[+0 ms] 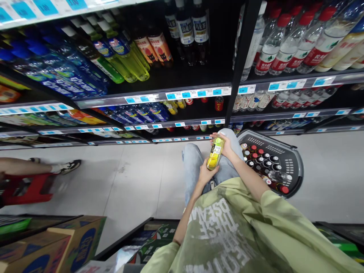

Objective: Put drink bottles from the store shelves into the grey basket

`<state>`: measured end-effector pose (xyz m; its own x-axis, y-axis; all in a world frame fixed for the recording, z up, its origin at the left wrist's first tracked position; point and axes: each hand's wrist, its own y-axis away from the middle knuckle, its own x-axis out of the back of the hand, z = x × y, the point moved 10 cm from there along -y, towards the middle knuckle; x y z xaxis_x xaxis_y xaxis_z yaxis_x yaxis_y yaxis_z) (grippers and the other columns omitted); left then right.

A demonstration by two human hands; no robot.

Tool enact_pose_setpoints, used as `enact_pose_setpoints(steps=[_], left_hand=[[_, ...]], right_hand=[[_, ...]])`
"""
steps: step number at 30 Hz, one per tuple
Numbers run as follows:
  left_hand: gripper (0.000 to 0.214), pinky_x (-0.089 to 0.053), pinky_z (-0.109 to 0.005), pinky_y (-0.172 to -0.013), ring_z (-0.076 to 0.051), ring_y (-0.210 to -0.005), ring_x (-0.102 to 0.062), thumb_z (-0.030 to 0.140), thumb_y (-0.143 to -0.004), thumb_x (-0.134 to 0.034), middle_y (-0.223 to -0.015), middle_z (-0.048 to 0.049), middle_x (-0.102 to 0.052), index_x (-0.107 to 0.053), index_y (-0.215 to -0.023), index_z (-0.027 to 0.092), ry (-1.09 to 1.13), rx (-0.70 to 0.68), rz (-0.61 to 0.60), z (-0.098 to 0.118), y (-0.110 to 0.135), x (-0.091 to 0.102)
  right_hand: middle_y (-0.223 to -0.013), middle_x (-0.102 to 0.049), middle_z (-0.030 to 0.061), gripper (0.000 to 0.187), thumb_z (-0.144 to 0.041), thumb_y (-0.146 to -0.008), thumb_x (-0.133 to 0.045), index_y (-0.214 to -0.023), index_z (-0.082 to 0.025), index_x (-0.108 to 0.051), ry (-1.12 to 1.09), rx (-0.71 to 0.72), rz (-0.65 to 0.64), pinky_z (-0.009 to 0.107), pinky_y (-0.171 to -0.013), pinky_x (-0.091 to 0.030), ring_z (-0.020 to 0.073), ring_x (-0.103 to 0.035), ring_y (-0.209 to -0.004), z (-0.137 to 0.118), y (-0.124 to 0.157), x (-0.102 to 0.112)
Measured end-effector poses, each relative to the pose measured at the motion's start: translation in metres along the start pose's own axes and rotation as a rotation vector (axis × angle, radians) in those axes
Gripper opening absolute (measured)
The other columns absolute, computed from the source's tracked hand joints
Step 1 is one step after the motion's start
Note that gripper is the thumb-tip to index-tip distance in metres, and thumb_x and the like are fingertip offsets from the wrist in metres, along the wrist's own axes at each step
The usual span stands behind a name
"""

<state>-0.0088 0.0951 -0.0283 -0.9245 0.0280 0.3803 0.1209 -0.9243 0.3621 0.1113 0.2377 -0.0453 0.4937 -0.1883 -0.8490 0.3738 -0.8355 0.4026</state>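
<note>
A small bottle of yellow drink [215, 153], with a green cap and a dark label, is held above my lap. Around its lower end, the fingers of my left hand [207, 173] are closed. My right hand [226, 146] grips the upper end near the cap, its fingers partly hidden behind the bottle. Beside my right knee on the floor stands a dark grey shopping basket [295, 167] holding several bottles, mostly upright, with red, black and white caps. One clear bottle [280, 176] lies tilted across them.
Drink shelves [199, 80] with price tags run across the front, holding several rows of bottles. At left, another person's leg [25, 166] shows by a red stool [28, 189]. Cardboard boxes [82, 242] stand behind at lower left. Pale floor tiles [136, 170] lie between.
</note>
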Motion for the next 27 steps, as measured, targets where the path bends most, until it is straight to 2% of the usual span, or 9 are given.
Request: enact_pose_setpoints(steps=[6,14,18,22,24,27], left_hand=[[0.071,-0.058,-0.041,-0.104,-0.026,-0.114,-0.076,0.034,-0.073,-0.090,-0.126,-0.0102,-0.079,-0.063,-0.137,0.018,-0.055,-0.027,0.002,0.002,0.000,0.000],[0.078,-0.055,-0.045,-0.112,-0.029,-0.124,-0.072,0.032,-0.067,-0.093,-0.134,-0.0137,-0.075,-0.063,-0.138,0.016,-0.117,-0.053,0.050,0.012,0.000,0.005],[0.074,-0.054,-0.046,-0.113,-0.029,-0.123,-0.072,0.032,-0.069,-0.092,-0.133,-0.0130,-0.076,-0.064,-0.136,0.017,-0.095,-0.048,0.075,0.015,0.000,0.009],[0.066,-0.061,-0.040,-0.098,-0.026,-0.105,-0.076,0.041,-0.071,-0.092,-0.115,-0.0094,-0.080,-0.067,-0.128,0.018,0.004,0.005,0.012,0.009,0.000,0.006],[0.068,-0.063,-0.035,-0.083,-0.023,-0.086,-0.076,0.050,-0.071,-0.092,-0.098,-0.0054,-0.080,-0.067,-0.127,0.018,0.079,0.061,-0.052,0.002,0.002,0.000],[0.079,-0.057,-0.030,-0.061,-0.017,-0.059,-0.067,0.066,-0.073,-0.086,-0.073,0.0013,-0.071,-0.063,-0.130,0.016,0.191,0.143,-0.179,-0.006,0.005,-0.013]], right_hand=[[-0.106,-0.084,0.0071,0.025,-0.040,-0.091,-0.068,-0.104,-0.019,-0.074,0.013,0.001,-0.003,0.034,-0.066,-0.064,0.0211,-0.076,-0.074,0.000,0.000,-0.001],[-0.107,-0.084,0.0069,0.025,-0.040,-0.089,-0.070,-0.104,-0.021,-0.073,0.023,0.018,0.009,0.035,-0.066,-0.063,0.0217,-0.075,-0.073,0.000,-0.001,0.001],[-0.106,-0.083,0.0065,0.025,-0.040,-0.087,-0.071,-0.103,-0.021,-0.073,0.027,0.028,0.023,0.036,-0.067,-0.064,0.0219,-0.075,-0.073,0.000,-0.001,0.001],[-0.103,-0.083,0.0060,0.026,-0.042,-0.088,-0.072,-0.103,-0.021,-0.072,0.051,0.042,0.035,0.035,-0.068,-0.064,0.0212,-0.075,-0.073,-0.003,0.001,0.000],[-0.101,-0.083,0.0055,0.027,-0.043,-0.087,-0.072,-0.104,-0.021,-0.072,0.058,0.040,0.043,0.034,-0.066,-0.064,0.0211,-0.075,-0.072,-0.004,0.002,0.000],[-0.100,-0.083,0.0054,0.028,-0.042,-0.087,-0.072,-0.105,-0.021,-0.071,0.056,0.027,0.046,0.033,-0.064,-0.063,0.0211,-0.075,-0.072,-0.004,0.002,0.000]])
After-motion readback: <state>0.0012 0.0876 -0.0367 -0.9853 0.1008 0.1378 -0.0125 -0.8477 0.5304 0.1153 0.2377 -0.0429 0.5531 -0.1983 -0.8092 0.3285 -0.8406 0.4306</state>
